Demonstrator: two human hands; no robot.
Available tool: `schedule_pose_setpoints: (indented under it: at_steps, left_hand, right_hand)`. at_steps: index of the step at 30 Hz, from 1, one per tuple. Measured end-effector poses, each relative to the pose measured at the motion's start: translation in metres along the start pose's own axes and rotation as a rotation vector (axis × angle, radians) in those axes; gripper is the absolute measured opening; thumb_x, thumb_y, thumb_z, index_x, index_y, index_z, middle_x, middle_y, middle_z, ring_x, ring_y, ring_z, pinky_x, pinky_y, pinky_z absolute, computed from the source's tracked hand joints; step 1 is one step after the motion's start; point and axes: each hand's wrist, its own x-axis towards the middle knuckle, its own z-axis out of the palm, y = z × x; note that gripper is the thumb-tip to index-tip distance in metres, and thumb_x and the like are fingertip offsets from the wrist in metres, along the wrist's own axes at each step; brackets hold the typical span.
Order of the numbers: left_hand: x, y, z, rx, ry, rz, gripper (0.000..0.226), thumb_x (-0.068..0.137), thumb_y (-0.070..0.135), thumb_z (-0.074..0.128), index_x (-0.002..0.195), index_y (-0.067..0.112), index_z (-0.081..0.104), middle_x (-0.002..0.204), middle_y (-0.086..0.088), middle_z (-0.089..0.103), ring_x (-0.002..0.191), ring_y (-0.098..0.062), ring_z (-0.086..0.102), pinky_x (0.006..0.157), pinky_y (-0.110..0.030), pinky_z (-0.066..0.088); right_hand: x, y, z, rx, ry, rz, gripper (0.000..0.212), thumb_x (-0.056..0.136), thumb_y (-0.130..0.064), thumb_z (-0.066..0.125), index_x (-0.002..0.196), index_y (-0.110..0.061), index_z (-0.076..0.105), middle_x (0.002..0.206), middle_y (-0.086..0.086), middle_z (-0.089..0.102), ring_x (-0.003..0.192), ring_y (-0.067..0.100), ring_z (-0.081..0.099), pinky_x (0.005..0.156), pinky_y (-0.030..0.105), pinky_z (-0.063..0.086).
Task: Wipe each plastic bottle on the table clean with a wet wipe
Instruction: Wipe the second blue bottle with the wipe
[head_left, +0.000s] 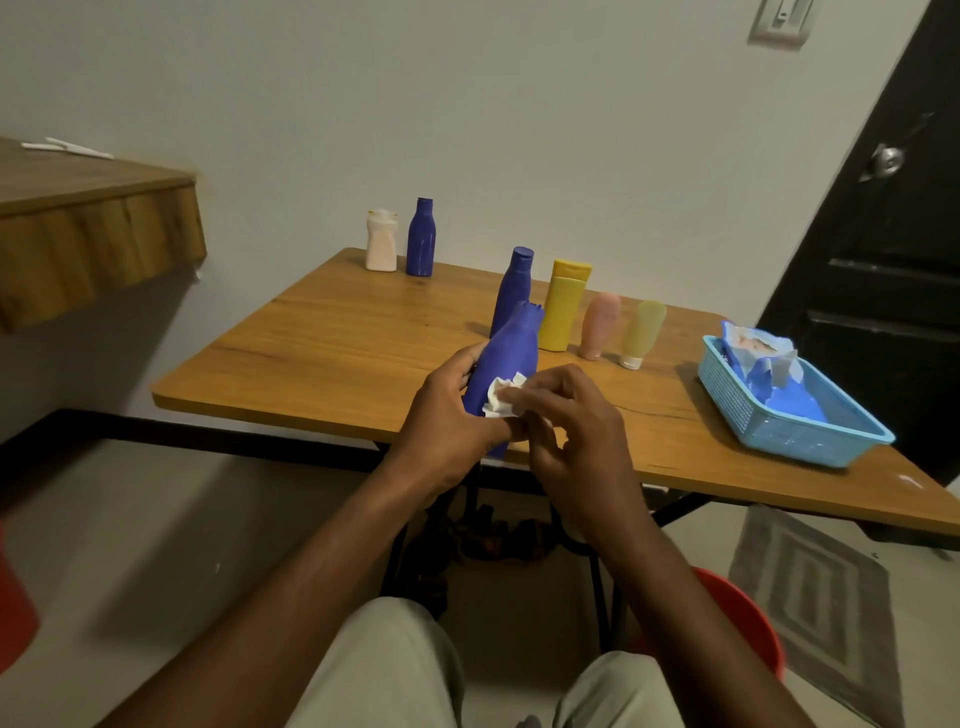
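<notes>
- The left hand (452, 410) curls its fingers and thumb round the lower body of a dark blue plastic bottle (511, 353), holding it tilted above the near edge of the wooden table (322, 343).
- The right hand (571, 431) pinches a crumpled white wet wipe (501, 397) between thumb and fingertips, pressed against the held bottle's side.
- Just behind the held bottle, a second dark blue bottle (515, 286), a yellow flat-capped bottle (563, 312), a pink squeeze tube (600, 325) and a pale green squeeze tube (643, 330) stand in a row; the green tube rests on its white cap.
- At the table's far edge by the wall, a cream plastic bottle (382, 244) stands just beside a third dark blue bottle (421, 239).
- On the table's right side, a light blue plastic basket (810, 441) holds an opened wipes packet (758, 353).
</notes>
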Motion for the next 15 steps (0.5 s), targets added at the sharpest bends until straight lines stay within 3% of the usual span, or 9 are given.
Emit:
schedule_pose_setpoints:
  at_steps: [4, 7, 12, 15]
  left_hand:
    - [0.001, -0.004, 0.000, 0.030, -0.046, -0.017, 0.092, 0.075, -0.002, 0.088, 0.153, 0.026, 0.047, 0.140, 0.009, 0.060, 0.118, -0.008, 0.062, 0.087, -0.030, 0.062]
    - [0.001, -0.004, 0.003, 0.036, -0.066, -0.005, 0.088, 0.075, 0.002, 0.089, 0.149, 0.029, 0.050, 0.135, 0.013, 0.061, 0.118, -0.008, 0.063, 0.085, -0.029, 0.062]
    - [-0.001, -0.004, 0.010, 0.131, -0.070, 0.027, 0.092, 0.077, 0.013, 0.090, 0.154, 0.033, 0.043, 0.144, 0.012, 0.051, 0.123, -0.009, 0.056, 0.088, -0.028, 0.058]
    - [0.000, -0.003, 0.009, 0.103, -0.064, 0.028, 0.089, 0.077, 0.010, 0.089, 0.152, 0.032, 0.045, 0.141, 0.013, 0.054, 0.121, -0.008, 0.057, 0.086, -0.024, 0.058]
  right_hand:
    - [0.001, 0.002, -0.005, -0.130, -0.060, -0.055, 0.035, 0.087, -0.003, 0.073, 0.119, -0.015, 0.075, 0.110, 0.004, 0.062, 0.100, 0.021, 0.062, 0.075, 0.039, 0.059]
    - [0.014, 0.001, -0.007, -0.168, 0.036, -0.044, 0.030, 0.090, -0.015, 0.066, 0.119, -0.010, 0.075, 0.110, 0.009, 0.063, 0.098, 0.021, 0.062, 0.076, 0.033, 0.058]
    - [0.044, 0.014, -0.019, -0.165, 0.226, 0.080, 0.029, 0.092, -0.002, 0.071, 0.119, -0.009, 0.073, 0.109, 0.004, 0.057, 0.097, 0.010, 0.054, 0.077, 0.025, 0.053]
    - [0.043, 0.008, -0.017, -0.207, 0.185, 0.043, 0.030, 0.091, -0.006, 0.068, 0.121, -0.009, 0.072, 0.112, 0.008, 0.058, 0.100, 0.013, 0.055, 0.080, 0.027, 0.054]
